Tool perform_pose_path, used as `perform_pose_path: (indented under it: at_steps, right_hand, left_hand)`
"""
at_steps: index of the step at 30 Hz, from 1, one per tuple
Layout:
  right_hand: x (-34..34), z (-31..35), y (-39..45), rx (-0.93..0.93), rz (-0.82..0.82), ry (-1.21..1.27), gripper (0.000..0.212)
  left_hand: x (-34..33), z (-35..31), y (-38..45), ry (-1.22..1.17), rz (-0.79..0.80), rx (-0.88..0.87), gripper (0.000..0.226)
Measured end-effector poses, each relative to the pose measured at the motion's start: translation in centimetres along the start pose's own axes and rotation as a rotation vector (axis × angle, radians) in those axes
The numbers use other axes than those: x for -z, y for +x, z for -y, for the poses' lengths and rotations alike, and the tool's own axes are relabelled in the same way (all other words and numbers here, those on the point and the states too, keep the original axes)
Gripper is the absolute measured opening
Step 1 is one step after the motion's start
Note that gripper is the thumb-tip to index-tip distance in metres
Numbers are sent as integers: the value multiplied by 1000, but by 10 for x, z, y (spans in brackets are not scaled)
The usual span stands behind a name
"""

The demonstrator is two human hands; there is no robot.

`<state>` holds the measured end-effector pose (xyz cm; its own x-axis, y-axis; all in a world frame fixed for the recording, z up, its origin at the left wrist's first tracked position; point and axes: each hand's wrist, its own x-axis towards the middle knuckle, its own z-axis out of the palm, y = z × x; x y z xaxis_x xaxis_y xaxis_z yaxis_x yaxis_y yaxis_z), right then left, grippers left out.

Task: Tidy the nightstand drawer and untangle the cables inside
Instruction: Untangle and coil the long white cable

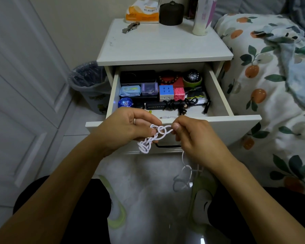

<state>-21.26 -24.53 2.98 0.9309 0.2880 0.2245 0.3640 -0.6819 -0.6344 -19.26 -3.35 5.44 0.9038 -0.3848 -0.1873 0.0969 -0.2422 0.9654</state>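
In front of the open nightstand drawer [218,123], both my hands hold a knotted white cable [159,131]. My left hand [127,127] pinches the tangled bunch, whose loops hang below its fingers. My right hand [195,136] pinches the other side of the knot, and a loose length of the white cable dangles under it toward the floor. Inside the drawer a coiled black cable [178,103] lies on a black power bank. A white plug end lies on the drawer floor near the front.
The drawer also holds a puzzle cube [166,92], a pink box, a clear purple case, a tissue pack, a bead bracelet and a watch. On the nightstand top [164,48] stand a tissue box, a dark jar and a bottle. A bin stands left, the bed right.
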Motion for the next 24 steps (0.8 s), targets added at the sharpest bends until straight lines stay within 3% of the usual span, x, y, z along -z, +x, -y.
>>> perform_pose_path:
  at_steps: [4, 6, 9, 12, 15, 19, 22, 24]
  right_hand:
    - [0, -1, -2, -16, 23, 35, 18]
    - [-3, 2, -4, 16, -103, -5, 9]
    - [-7, 8, -5, -41, -284, 37, 14]
    - [-7, 14, -3, -236, -150, 354, 16]
    - [-3, 12, -2, -277, -116, 547, 12]
    - [-2, 10, -2, -290, -67, 536, 11]
    - [-4, 11, -1, -256, -8, 502, 18]
    - [-2, 9, 0, -247, 44, 461, 19]
  left_hand:
    - [-11, 4, 2, -26, -143, -21, 16]
    - [-16, 6, 4, -121, -214, -17, 15]
    - [-21, 10, 6, -284, -277, -1, 17]
    - [-27, 12, 7, -327, -264, -48, 22]
    - [-31, 12, 6, -272, -209, -94, 22]
    - [-32, 10, 2, 65, -236, -266, 26]
    - [-27, 8, 0, 602, -246, -592, 27]
    - [-24, 9, 2, 864, -206, -719, 30]
